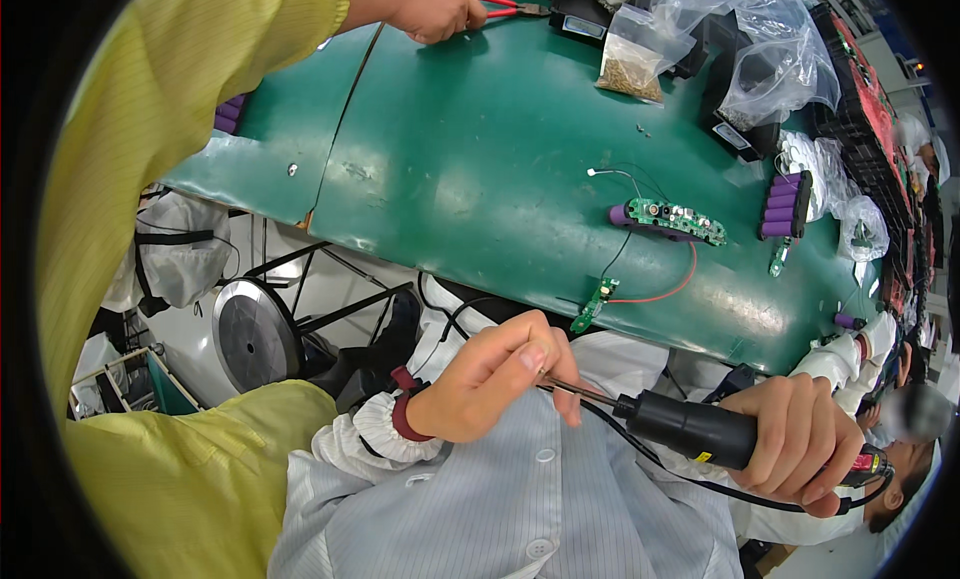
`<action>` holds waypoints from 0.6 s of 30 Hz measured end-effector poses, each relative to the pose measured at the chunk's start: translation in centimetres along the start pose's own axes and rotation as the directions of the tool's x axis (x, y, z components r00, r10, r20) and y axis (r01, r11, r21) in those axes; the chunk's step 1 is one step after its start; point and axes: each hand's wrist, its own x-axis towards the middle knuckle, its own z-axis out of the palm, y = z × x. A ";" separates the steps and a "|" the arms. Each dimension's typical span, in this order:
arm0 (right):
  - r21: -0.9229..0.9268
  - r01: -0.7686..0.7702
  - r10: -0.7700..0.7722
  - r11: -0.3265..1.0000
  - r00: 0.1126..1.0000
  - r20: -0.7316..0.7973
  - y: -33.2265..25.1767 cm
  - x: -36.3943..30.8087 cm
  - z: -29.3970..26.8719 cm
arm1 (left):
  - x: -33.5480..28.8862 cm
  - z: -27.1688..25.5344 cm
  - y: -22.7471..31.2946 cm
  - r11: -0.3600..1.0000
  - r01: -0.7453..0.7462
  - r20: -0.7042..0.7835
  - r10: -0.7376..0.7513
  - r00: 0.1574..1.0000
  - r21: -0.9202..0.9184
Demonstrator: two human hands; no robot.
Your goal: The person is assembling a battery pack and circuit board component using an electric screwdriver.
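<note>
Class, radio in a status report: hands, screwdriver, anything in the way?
Right hand gripping power screwdriver. Left hand at its bit. Wired circuit board on green table. Black cable alongside screwdriver, possibly in the way.

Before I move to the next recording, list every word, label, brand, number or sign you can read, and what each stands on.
None reads clearly.
White label on the left black bin: too small to read.
Pale label on the right black bin: too small to read.
Yellow sticker on the electric screwdriver in the right hand: too small.
Red marking at its rear: too small.
</note>
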 end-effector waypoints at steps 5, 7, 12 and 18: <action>0.000 -0.023 0.023 1.000 0.999 0.023 -0.3 0.0 -0.5 | 0.3 0.3 0.2 1.000 0.027 0.016 -0.027 1.000 0.009; 0.018 -0.042 0.041 0.999 0.999 0.027 0.1 0.2 -0.5 | 0.1 0.3 0.4 1.000 0.012 -0.003 -0.012 1.000 -0.005; 0.003 -0.043 0.042 0.999 0.998 0.041 -0.2 0.2 -0.5 | 0.5 -0.2 -0.3 0.999 0.031 0.033 -0.031 0.999 -0.020; 0.003 -0.044 0.044 0.999 0.999 0.011 0.2 0.1 -0.2 | -0.2 -0.3 0.0 0.999 0.050 0.014 -0.050 0.999 -0.013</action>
